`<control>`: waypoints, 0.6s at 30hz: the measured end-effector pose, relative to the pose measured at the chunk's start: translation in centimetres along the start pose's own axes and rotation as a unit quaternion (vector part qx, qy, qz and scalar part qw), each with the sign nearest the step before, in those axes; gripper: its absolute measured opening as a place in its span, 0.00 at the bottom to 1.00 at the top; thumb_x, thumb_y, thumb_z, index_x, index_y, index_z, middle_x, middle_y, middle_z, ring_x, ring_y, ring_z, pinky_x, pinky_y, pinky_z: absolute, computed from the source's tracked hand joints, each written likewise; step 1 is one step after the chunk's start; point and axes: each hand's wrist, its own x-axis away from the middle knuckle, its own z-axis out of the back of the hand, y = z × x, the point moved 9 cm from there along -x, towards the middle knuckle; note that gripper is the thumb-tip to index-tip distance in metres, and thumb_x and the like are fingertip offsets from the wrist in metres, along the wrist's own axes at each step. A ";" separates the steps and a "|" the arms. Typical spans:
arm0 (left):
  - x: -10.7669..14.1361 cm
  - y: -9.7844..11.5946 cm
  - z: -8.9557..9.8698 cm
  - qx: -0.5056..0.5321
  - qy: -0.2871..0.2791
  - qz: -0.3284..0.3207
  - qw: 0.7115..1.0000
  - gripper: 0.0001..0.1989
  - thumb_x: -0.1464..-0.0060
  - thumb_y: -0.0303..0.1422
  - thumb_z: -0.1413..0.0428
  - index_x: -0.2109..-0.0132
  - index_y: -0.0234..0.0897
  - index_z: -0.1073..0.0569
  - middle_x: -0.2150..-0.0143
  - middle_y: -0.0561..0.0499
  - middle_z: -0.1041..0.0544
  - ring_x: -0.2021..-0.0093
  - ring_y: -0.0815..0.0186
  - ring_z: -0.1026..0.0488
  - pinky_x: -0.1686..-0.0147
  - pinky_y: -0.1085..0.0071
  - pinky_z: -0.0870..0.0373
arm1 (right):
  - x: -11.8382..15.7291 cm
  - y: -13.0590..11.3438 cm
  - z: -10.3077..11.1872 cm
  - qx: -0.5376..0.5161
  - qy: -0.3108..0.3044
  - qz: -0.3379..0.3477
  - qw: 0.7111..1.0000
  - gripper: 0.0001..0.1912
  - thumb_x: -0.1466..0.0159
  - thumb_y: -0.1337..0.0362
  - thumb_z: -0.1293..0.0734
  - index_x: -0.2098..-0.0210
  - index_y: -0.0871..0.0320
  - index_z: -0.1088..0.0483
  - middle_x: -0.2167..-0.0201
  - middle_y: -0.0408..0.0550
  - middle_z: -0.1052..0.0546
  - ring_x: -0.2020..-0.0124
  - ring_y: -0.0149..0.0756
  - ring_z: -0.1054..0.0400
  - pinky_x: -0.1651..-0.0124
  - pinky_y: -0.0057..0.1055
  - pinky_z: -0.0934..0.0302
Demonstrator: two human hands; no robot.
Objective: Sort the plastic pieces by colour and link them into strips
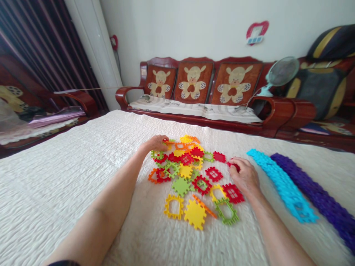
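Observation:
Red, yellow, green and orange notched plastic tiles lie in a loose pile on the white quilted cover (83, 159). At the pile's far left edge, my left hand (156, 142) reaches over the tiles with its fingers bent; a bit of red shows at the fingertips, and what they hold is unclear. Right of the pile, my right hand (245, 173) is closed on a red tile (235, 166). Nearest to me lie a solid yellow tile (195, 214), a yellow frame tile (174, 207) and a green frame tile (226, 211).
To the right lie a long light-blue row of tiles (285, 188) and a purple row (313, 195). Beyond the cover stands a wooden sofa (194, 117) with bear cushions. A small fan (283, 71) rests at its right end.

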 end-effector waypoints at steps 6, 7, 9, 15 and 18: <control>-0.3 -1.8 0.6 0.035 0.025 0.021 0.999 0.24 0.51 0.38 0.42 0.46 0.43 0.26 0.50 0.49 0.22 0.53 0.62 0.26 0.55 0.73 0.31 | 0.0 0.5 0.1 -0.005 0.015 -0.009 1.000 0.14 0.44 0.63 0.42 0.69 0.56 0.25 0.60 0.51 0.22 0.57 0.41 0.29 0.48 0.40 0.37; -0.3 -2.1 0.7 0.040 0.032 0.026 0.998 0.22 0.50 0.38 0.43 0.47 0.43 0.26 0.51 0.50 0.21 0.54 0.63 0.25 0.56 0.74 0.31 | 0.0 0.7 0.2 -0.005 0.018 -0.009 1.000 0.14 0.44 0.64 0.42 0.69 0.56 0.25 0.60 0.51 0.22 0.57 0.41 0.29 0.48 0.39 0.37; -0.4 -2.6 0.8 0.044 0.041 0.036 0.998 0.19 0.48 0.38 0.45 0.49 0.43 0.24 0.54 0.50 0.20 0.56 0.64 0.24 0.58 0.75 0.31 | -0.1 1.0 0.2 -0.005 0.021 -0.010 1.000 0.14 0.44 0.64 0.43 0.69 0.56 0.25 0.60 0.51 0.22 0.57 0.41 0.29 0.48 0.40 0.36; 0.1 -2.8 1.5 0.046 0.056 0.052 0.996 0.18 0.48 0.39 0.46 0.51 0.42 0.23 0.60 0.51 0.19 0.63 0.65 0.24 0.65 0.77 0.31 | -0.1 1.1 0.4 -0.013 0.025 -0.007 1.000 0.16 0.45 0.67 0.44 0.69 0.56 0.25 0.60 0.50 0.22 0.57 0.41 0.29 0.49 0.39 0.36; 0.4 -2.6 2.0 0.043 0.061 0.059 0.995 0.18 0.50 0.38 0.45 0.52 0.41 0.22 0.61 0.50 0.19 0.63 0.65 0.24 0.66 0.77 0.32 | -0.1 1.1 0.5 -0.019 0.028 -0.009 0.999 0.16 0.45 0.68 0.44 0.69 0.56 0.25 0.61 0.50 0.22 0.57 0.41 0.29 0.49 0.39 0.36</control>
